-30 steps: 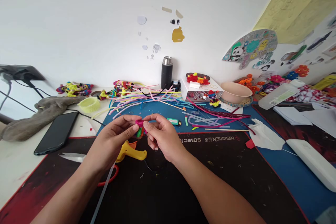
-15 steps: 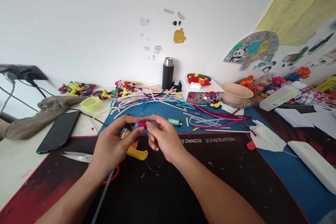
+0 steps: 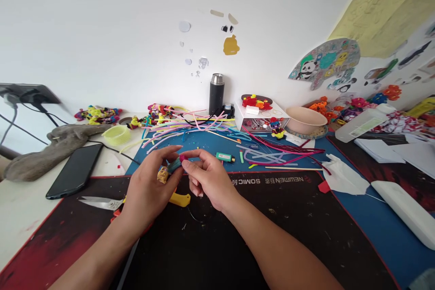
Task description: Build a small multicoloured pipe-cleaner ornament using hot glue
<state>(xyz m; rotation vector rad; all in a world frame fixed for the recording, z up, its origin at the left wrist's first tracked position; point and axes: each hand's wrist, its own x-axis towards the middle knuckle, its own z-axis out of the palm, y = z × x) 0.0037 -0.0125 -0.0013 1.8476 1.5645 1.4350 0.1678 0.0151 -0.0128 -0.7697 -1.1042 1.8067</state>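
Note:
My left hand (image 3: 149, 188) and my right hand (image 3: 207, 179) meet above the black desk mat (image 3: 238, 240). Together they pinch a small colourful pipe-cleaner piece (image 3: 175, 165): its pink tip sits between my right thumb and forefinger, its blue and yellow part lies in my left fingers. A yellow glue gun (image 3: 178, 199) lies on the mat just under my hands. A pile of loose pipe cleaners (image 3: 190, 127) is spread behind them on the blue mat.
Scissors (image 3: 98, 202) and a black phone (image 3: 74, 171) lie at the left. A green lighter (image 3: 224, 157), a black flask (image 3: 216, 93), a white box (image 3: 260, 118), a beige bowl (image 3: 306, 120) and a white bar (image 3: 404, 210) stand beyond and to the right.
My left hand has turned the piece over, so its blue and yellow part now shows where the pink loop was. Both hands stayed in much the same place.

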